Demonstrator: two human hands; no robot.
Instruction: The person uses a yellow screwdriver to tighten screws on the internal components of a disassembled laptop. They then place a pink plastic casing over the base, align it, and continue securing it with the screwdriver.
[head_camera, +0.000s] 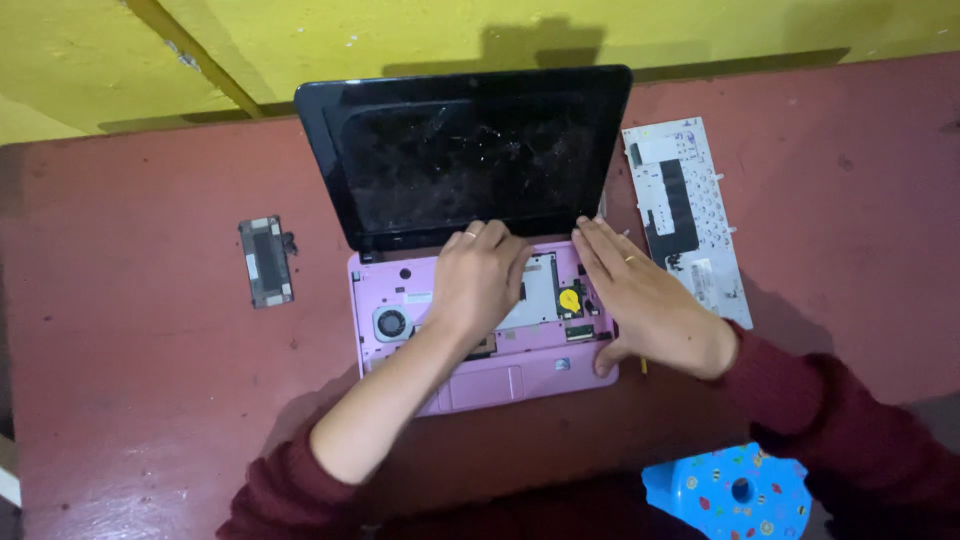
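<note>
A person in dark red sleeves works with both bare hands on a small pink laptop (470, 375) that lies open on a worn reddish-brown table (130, 380), its keyboard removed and the fan, a yellow coin cell and circuit parts exposed in the base. The left hand (478, 280) rests palm down in the middle of the open base, fingers loosely curled toward the hinge and holding nothing that can be seen; a ring shows on one finger. The right hand (640, 300) lies flat just beside it on the laptop's right edge, fingers together and stretched toward the hinge corner, thumb hooked over the front rim, also ringed and empty. Directly beyond both hands stands the black screen (470, 160), dark and smudged. Just past the right hand's fingertips, on the table, lies the detached keyboard (690, 210), turned underside up with its pale backing and a black patch showing. Well to the left of the left hand sits a small grey cover plate (266, 262), apart from the laptop. Behind the table rises a yellow wall (400, 35) with chipped paint and the screen's shadow on it. Below the right forearm, off the table's near edge, a blue plastic stool (735, 495) with coloured spots shows.
</note>
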